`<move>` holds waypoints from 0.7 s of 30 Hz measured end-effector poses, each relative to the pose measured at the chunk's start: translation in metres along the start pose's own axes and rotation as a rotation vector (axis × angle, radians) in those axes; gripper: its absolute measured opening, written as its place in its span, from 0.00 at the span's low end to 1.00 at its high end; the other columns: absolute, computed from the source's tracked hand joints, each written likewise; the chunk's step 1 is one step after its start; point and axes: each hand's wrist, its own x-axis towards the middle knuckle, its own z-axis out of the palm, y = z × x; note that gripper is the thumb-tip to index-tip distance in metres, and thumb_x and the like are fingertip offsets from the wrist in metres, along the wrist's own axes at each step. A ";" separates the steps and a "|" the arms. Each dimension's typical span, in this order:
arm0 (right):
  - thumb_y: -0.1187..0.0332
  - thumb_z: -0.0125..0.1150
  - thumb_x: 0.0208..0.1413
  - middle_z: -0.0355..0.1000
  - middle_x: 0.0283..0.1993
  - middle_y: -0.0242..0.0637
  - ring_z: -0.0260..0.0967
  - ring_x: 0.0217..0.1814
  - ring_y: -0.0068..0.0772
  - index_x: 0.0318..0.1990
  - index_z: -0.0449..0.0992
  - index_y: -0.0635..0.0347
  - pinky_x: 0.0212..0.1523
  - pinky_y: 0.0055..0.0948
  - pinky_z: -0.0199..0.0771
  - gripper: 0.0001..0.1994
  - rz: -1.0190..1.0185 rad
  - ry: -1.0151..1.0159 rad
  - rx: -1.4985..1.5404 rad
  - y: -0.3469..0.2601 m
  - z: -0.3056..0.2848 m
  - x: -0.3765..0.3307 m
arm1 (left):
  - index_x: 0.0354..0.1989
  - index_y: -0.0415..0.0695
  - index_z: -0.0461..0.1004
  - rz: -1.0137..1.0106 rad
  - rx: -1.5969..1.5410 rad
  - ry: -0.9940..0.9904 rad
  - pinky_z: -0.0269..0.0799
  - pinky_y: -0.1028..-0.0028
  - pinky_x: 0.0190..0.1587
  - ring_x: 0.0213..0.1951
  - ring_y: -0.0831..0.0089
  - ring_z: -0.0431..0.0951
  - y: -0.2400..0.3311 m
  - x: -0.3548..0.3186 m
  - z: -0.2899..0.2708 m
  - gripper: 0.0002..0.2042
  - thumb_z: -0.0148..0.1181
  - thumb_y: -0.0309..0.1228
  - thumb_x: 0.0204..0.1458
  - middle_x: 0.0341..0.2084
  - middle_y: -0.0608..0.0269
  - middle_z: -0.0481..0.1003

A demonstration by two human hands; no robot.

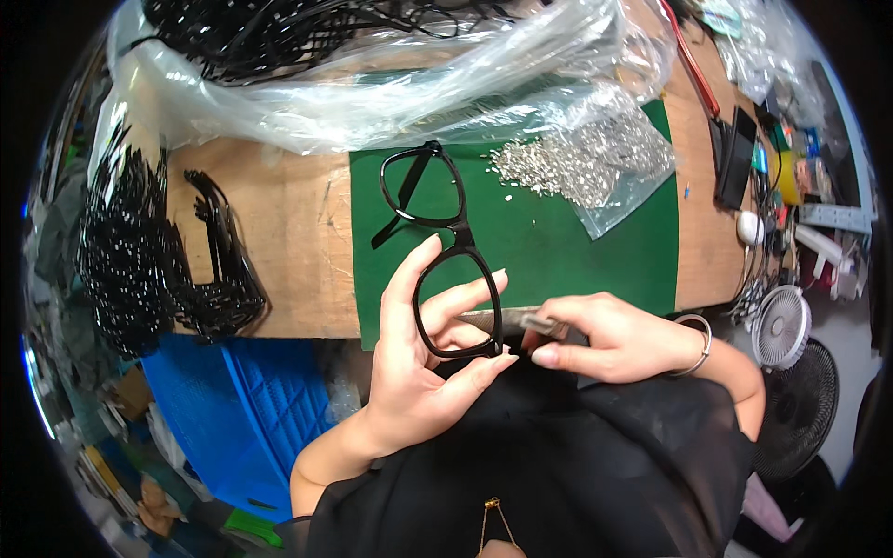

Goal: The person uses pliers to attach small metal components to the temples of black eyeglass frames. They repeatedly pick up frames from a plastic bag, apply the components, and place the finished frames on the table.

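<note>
Black plastic spectacle frame (pixel 446 251) | held over near edge of green mat (pixel 558 251) | gripped by left hand (pixel 419 358) | metal tweezers (pixel 507 319) pinched in right hand (pixel 605 339) | screw pile (pixel 558 163) far right.

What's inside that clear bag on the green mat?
The clear bag holds a heap of tiny silver metal parts, some spilled onto the green mat. The pieces deeper in the heap are hidden.
</note>
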 end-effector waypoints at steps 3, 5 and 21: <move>0.61 0.53 0.53 0.69 0.32 0.46 0.69 0.34 0.45 0.35 0.67 0.66 0.36 0.35 0.67 0.14 -0.121 -0.005 -0.073 0.000 0.004 0.004 | 0.62 0.42 0.33 -0.010 -0.050 0.005 0.72 0.76 0.42 0.40 0.69 0.75 -0.001 0.003 0.004 0.44 0.57 0.11 0.40 0.50 0.43 0.63; 0.61 0.54 0.53 0.68 0.31 0.47 0.67 0.33 0.47 0.33 0.66 0.67 0.34 0.35 0.66 0.15 -0.163 -0.009 -0.122 0.000 0.002 0.005 | 0.62 0.43 0.31 0.008 -0.022 -0.063 0.71 0.73 0.45 0.46 0.63 0.73 -0.001 0.005 0.001 0.43 0.54 0.11 0.43 0.52 0.42 0.61; 0.55 0.54 0.52 0.69 0.24 0.49 0.69 0.29 0.49 0.33 0.70 0.68 0.30 0.35 0.67 0.19 0.004 -0.034 -0.211 0.014 -0.017 0.007 | 0.61 0.44 0.40 -0.188 -0.010 0.064 0.72 0.81 0.37 0.38 0.70 0.76 -0.002 0.018 0.013 0.41 0.57 0.12 0.39 0.50 0.45 0.64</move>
